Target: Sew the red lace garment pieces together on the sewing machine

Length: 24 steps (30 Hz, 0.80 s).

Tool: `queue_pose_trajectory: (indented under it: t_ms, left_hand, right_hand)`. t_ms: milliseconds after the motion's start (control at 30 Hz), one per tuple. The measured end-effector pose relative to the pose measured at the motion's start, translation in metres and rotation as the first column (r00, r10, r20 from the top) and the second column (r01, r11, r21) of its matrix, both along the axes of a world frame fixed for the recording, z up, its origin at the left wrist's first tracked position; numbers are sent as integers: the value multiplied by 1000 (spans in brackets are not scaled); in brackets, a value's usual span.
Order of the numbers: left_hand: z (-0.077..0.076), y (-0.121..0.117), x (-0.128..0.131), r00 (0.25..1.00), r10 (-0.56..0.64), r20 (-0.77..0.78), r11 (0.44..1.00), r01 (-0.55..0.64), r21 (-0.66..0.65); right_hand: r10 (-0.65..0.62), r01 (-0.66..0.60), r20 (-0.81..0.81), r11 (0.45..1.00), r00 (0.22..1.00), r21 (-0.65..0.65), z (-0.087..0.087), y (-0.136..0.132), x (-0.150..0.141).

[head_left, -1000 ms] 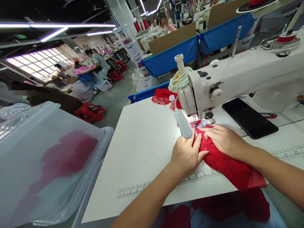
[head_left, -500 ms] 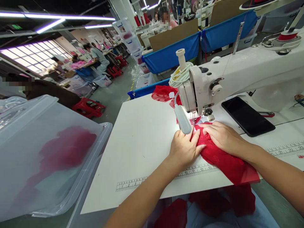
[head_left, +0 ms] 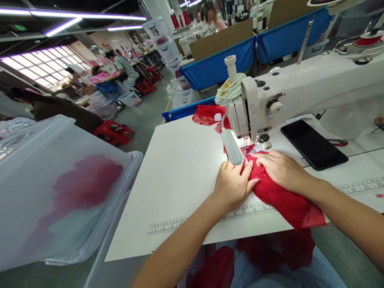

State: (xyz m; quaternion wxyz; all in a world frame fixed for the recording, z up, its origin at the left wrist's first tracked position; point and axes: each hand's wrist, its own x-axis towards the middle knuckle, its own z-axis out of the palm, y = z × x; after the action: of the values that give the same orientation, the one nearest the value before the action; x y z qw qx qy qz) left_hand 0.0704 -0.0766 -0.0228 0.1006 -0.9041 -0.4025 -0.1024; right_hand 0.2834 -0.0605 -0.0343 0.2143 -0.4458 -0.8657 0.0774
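A piece of red fabric (head_left: 277,198) lies under the presser foot (head_left: 246,150) of a white sewing machine (head_left: 318,74) and hangs slightly over the table's front edge. My left hand (head_left: 232,182) rests at the fabric's left edge, thumb spread from the index finger; a grey lamp (head_left: 232,147) hides some fingertips. On top of the fabric, right of the needle, my right hand (head_left: 280,170) has its fingers bent and closed on the cloth. More red cloth (head_left: 207,115) lies behind the machine head. Other red pieces (head_left: 267,250) rest on my lap.
A black phone (head_left: 318,144) lies on the machine bed, with a red-handled tool (head_left: 339,142) beside it. Printed rulers (head_left: 168,227) run along the white table (head_left: 177,168). A translucent bin (head_left: 66,180) stands at left. Other people (head_left: 123,68) sit at tables farther back.
The view has shifted slightly, so the table sits a little higher in the picture. Both hands stay beside the needle on the red fabric, with almost no visible movement.
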Motion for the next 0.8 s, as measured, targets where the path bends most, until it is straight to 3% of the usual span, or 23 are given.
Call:
queue_pose_trajectory:
  t_ms: [267,800]
  left_hand:
    - [-3,-1,-1,1000,16,1,1000,-16,-7]
    - [-1,1,0,1000,24,9,1000,-24,9]
  right_hand:
    - [23,-24,11,998,1000,51,1,-1,0]
    - [0,-1,32,1000,999,23,3,2,-2]
